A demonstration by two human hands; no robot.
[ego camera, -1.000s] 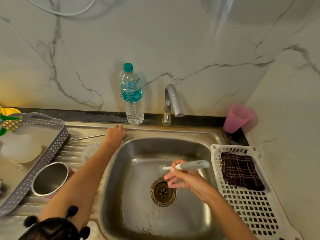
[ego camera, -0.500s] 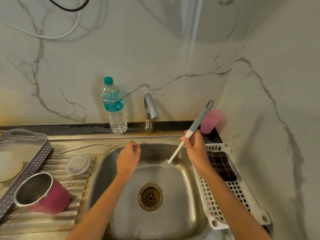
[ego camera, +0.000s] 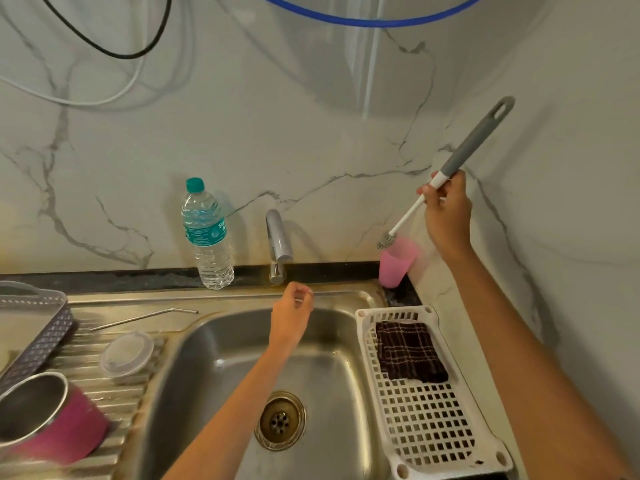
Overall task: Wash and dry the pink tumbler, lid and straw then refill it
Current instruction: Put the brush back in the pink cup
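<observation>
Right hand (ego camera: 446, 206) grips the brush (ego camera: 474, 140) above the cup (ego camera: 394, 265); left hand (ego camera: 292, 315), loosely curled and empty, hovers over the sink (ego camera: 214, 341).

Both forearms bare — so are the left hand (ego camera: 291, 320) and right hand (ego camera: 448, 216).

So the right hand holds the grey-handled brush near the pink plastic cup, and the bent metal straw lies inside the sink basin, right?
Not quite. The head view shows the bent metal straw lying on the steel draining board left of the sink basin, not inside it. The right hand does hold the grey-handled brush near the pink plastic cup.
</observation>
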